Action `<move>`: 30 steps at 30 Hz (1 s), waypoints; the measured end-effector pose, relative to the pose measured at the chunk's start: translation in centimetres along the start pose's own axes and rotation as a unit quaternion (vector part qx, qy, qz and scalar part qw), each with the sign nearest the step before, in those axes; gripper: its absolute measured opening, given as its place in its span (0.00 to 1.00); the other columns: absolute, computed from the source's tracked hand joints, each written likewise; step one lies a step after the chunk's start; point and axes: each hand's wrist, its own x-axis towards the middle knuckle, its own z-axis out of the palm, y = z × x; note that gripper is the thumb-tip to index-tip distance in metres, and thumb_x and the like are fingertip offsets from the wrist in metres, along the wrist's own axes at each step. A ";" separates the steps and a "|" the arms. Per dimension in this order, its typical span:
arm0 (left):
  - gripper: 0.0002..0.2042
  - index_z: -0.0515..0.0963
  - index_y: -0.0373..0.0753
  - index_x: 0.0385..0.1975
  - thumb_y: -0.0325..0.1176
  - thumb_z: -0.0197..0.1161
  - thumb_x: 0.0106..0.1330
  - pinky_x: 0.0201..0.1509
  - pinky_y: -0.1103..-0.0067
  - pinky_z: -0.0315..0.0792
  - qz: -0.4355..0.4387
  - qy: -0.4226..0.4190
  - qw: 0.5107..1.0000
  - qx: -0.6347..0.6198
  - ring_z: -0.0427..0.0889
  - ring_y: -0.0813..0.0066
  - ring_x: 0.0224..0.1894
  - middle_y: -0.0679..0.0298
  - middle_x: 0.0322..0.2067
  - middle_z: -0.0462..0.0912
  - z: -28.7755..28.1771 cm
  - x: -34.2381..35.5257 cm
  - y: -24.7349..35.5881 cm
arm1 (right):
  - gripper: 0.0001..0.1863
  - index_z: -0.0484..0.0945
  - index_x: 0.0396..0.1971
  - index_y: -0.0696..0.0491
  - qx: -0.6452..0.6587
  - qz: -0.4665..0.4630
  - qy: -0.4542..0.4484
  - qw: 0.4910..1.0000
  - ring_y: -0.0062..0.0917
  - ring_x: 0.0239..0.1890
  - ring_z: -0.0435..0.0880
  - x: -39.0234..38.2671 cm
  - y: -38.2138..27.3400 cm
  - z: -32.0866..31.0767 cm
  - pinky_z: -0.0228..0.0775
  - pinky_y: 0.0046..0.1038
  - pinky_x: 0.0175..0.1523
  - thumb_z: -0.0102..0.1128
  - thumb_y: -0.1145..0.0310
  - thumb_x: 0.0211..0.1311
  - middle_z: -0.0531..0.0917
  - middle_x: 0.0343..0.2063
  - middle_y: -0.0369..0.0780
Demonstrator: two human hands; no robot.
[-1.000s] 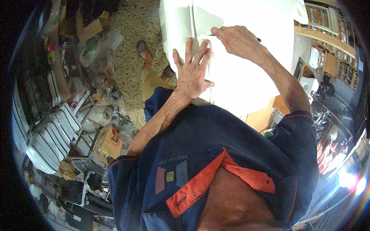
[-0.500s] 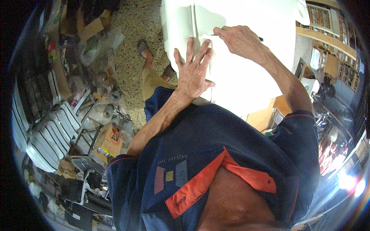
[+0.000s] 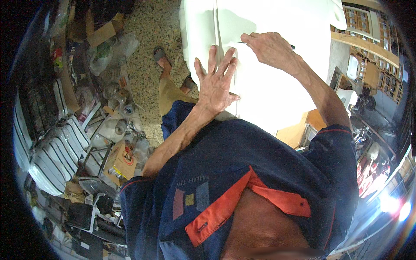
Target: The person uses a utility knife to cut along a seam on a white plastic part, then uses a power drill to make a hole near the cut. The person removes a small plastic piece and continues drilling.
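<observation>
A large white sheet-like surface (image 3: pixel 277 95), partly washed out by glare, lies in front of me, with a raised strip or fold (image 3: pixel 216 24) running along its left part. My left hand (image 3: pixel 214 89) rests on it beside the strip, fingers spread and pressing down. Just to the right, my right hand (image 3: pixel 271 50) is closed around a slim tool with a dark end (image 3: pixel 293 47). The tool's thin tip points left, close to my left fingertips. Most of its length is hidden by the fingers, so its kind cannot be made out.
At left are a stack of white panels with dark edges (image 3: pixel 58 158), clear plastic bags (image 3: pixel 104 56) and a brown carton (image 3: pixel 121 160). Wooden racks (image 3: pixel 381 47) stand at far right. A sandalled foot (image 3: pixel 160 56) shows on the speckled floor.
Both hands and the white surface sit slightly lower in the picture. The right hand still grips the tool; the left stays spread flat.
</observation>
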 end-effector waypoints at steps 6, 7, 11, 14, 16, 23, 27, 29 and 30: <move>0.58 0.69 0.40 0.70 0.46 0.90 0.29 0.75 0.26 0.35 -0.005 0.000 1.000 -0.005 0.38 0.46 0.83 0.69 0.81 0.51 -0.1 0.1 0.1 | 0.14 0.78 0.51 0.55 0.031 0.012 0.003 0.999 0.37 0.28 0.90 -0.2 0.2 0.2 0.85 0.35 0.30 0.51 0.80 0.69 0.87 0.28 0.44; 0.58 0.69 0.40 0.70 0.46 0.90 0.29 0.75 0.26 0.35 -0.005 -0.002 1.000 -0.005 0.37 0.46 0.83 0.69 0.81 0.51 -0.2 -0.1 0.2 | 0.14 0.78 0.51 0.55 0.038 0.015 0.002 0.999 0.37 0.28 0.90 -0.3 0.1 0.2 0.85 0.36 0.30 0.51 0.80 0.69 0.86 0.28 0.44; 0.58 0.69 0.40 0.70 0.46 0.89 0.29 0.75 0.26 0.35 -0.001 0.000 1.000 -0.001 0.37 0.47 0.83 0.69 0.81 0.50 -0.3 -0.1 0.2 | 0.13 0.78 0.51 0.57 0.028 0.009 0.003 1.000 0.35 0.28 0.89 -0.4 0.2 0.0 0.85 0.34 0.30 0.52 0.79 0.69 0.86 0.29 0.44; 0.58 0.69 0.41 0.70 0.46 0.89 0.29 0.75 0.26 0.35 -0.001 -0.001 1.000 -0.002 0.37 0.46 0.83 0.69 0.81 0.50 -0.3 -0.1 0.2 | 0.11 0.78 0.50 0.59 0.011 0.011 -0.007 1.000 0.32 0.29 0.89 -0.5 0.2 -0.1 0.85 0.31 0.32 0.55 0.77 0.70 0.86 0.31 0.43; 0.58 0.69 0.41 0.70 0.46 0.89 0.29 0.75 0.26 0.35 0.001 0.002 1.000 -0.007 0.38 0.46 0.83 0.69 0.81 0.50 -0.3 -0.1 0.1 | 0.11 0.78 0.50 0.60 0.001 0.012 -0.008 1.000 0.33 0.29 0.89 -0.5 0.2 -0.2 0.85 0.31 0.32 0.55 0.77 0.71 0.86 0.31 0.44; 0.58 0.69 0.43 0.70 0.46 0.90 0.29 0.75 0.26 0.35 0.005 0.008 1.000 -0.015 0.38 0.46 0.83 0.68 0.81 0.52 -0.1 -0.2 0.0 | 0.10 0.77 0.49 0.59 0.025 0.018 -0.008 0.999 0.36 0.29 0.89 -0.7 0.4 0.0 0.85 0.35 0.33 0.55 0.77 0.70 0.86 0.30 0.45; 0.58 0.69 0.43 0.70 0.46 0.90 0.28 0.75 0.26 0.35 0.005 0.012 1.000 -0.009 0.37 0.45 0.83 0.67 0.81 0.52 0.1 0.0 -0.1 | 0.13 0.78 0.50 0.58 0.038 0.009 0.009 0.999 0.37 0.29 0.89 -0.8 1.0 0.2 0.84 0.37 0.32 0.53 0.79 0.68 0.86 0.29 0.44; 0.59 0.69 0.43 0.70 0.47 0.90 0.28 0.75 0.26 0.34 0.007 0.007 1.000 -0.004 0.37 0.45 0.83 0.67 0.81 0.51 0.1 0.1 -0.2 | 0.12 0.77 0.49 0.58 0.042 0.007 0.019 0.999 0.38 0.29 0.89 -0.9 1.2 0.5 0.83 0.37 0.32 0.54 0.79 0.68 0.86 0.29 0.44; 0.59 0.69 0.42 0.71 0.48 0.90 0.28 0.74 0.26 0.34 0.006 0.003 1.000 -0.002 0.36 0.44 0.83 0.67 0.81 0.50 0.1 0.1 -0.1 | 0.11 0.77 0.49 0.58 0.041 0.007 0.023 0.999 0.38 0.29 0.88 -0.9 1.2 0.6 0.83 0.37 0.32 0.54 0.78 0.68 0.86 0.28 0.44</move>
